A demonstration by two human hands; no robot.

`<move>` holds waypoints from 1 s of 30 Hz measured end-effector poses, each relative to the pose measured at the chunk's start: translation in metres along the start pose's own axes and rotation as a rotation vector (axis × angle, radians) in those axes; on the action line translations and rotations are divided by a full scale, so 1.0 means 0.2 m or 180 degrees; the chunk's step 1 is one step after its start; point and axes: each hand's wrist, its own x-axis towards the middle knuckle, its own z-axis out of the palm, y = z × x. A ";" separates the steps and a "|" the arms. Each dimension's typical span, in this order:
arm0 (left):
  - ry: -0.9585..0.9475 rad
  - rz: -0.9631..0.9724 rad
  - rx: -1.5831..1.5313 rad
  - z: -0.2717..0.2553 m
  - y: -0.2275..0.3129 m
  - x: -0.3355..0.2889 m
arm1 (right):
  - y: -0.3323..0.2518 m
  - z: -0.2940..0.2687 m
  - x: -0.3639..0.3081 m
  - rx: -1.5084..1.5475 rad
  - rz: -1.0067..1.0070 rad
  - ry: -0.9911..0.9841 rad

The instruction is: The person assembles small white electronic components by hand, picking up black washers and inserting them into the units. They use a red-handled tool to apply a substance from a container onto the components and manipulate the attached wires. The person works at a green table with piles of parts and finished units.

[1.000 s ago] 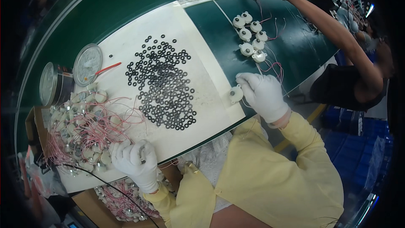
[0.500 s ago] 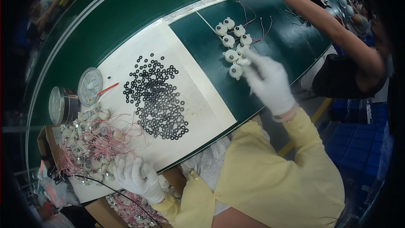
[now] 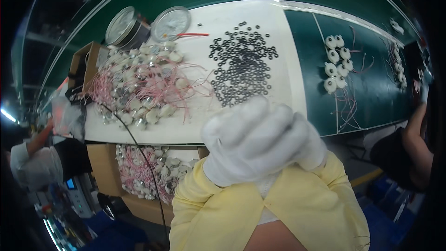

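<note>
A green workbench [image 3: 376,93] runs across the view, with a white sheet [image 3: 284,74] covering its middle and left part. Black rings [image 3: 241,67] lie scattered in a dense patch on the sheet, between its far edge and the hands, nearer its right edge than its left end. To their left, a heap of white round parts with pink wires [image 3: 144,83] reaches toward the front edge. At the far left corner stand a tin [image 3: 134,37] and, just beside it, a round lid [image 3: 171,23] with a red stick [image 3: 193,34] against its rim. On the green surface beyond the sheet's right edge sits a cluster of white round parts with dark centres [image 3: 332,70]. Below the front edge, at the left, a cardboard box [image 3: 103,167] holds more wired parts; a black cable [image 3: 134,139] hangs across it. One person [image 3: 37,162] is at the left, another [image 3: 404,153] at the right.

The white-gloved left hand [image 3: 251,142] and right hand [image 3: 311,146] are brought together before the chest, by the front edge. The left's fingers are curled and cover much of the right; whether either pinches anything, I cannot tell.
</note>
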 end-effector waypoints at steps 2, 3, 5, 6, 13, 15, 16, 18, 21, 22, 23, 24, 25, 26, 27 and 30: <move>-0.0413 -0.0369 0.0156 -0.07 -0.12 -0.08 | -0.03 0.00 0.02 0.0228 0.0281 0.0306; -0.0623 -0.0572 0.0228 -0.11 -0.19 -0.15 | -0.04 -0.04 0.01 -0.0150 0.0287 0.0620; -0.0558 -0.0853 0.1126 -0.15 -0.33 -0.33 | -0.14 -0.06 -0.02 -0.0875 0.0123 0.1108; -0.0531 -0.1080 0.1309 -0.18 -0.44 -0.44 | -0.13 -0.07 -0.01 -0.1347 -0.0165 0.1385; -0.0801 -0.1244 0.1273 -0.23 -0.61 -0.61 | -0.04 -0.26 0.08 -0.5087 -0.0840 0.1704; -0.0941 -0.1311 0.0773 -0.20 -0.60 -0.63 | -0.08 -0.26 0.09 -0.5467 -0.0988 0.1534; -0.1008 -0.1340 0.0523 -0.19 -0.59 -0.63 | -0.09 -0.26 0.10 -0.5258 -0.0997 0.1474; -0.1141 -0.1130 0.0444 -0.18 -0.57 -0.61 | -0.10 -0.26 0.12 -0.4851 -0.1011 0.1344; -0.1238 -0.0956 0.0246 -0.18 -0.56 -0.53 | -0.10 -0.23 0.18 -0.3770 -0.0997 0.1139; -0.1259 -0.0925 0.0172 -0.17 -0.57 -0.51 | -0.10 -0.23 0.20 -0.3783 -0.0970 0.1094; -0.1274 -0.0885 0.0093 -0.15 -0.58 -0.52 | -0.10 -0.24 0.23 -0.3788 -0.0938 0.1022; -0.1287 -0.0847 0.0017 -0.14 -0.60 -0.53 | -0.10 -0.24 0.25 -0.3793 -0.0906 0.0948; -0.1297 -0.0809 -0.0057 -0.13 -0.61 -0.54 | -0.11 -0.24 0.27 -0.3850 -0.0854 0.0952; -0.1347 -0.0834 -0.0061 -0.12 -0.62 -0.55 | -0.11 -0.25 0.28 -0.3902 -0.0815 0.0960; -0.1396 -0.0859 -0.0064 -0.13 -0.63 -0.55 | -0.11 -0.25 0.29 -0.3955 -0.0779 0.0965; -0.1227 -0.0978 0.0045 -0.14 -0.62 -0.57 | -0.15 -0.22 0.31 -0.4242 -0.0753 0.0888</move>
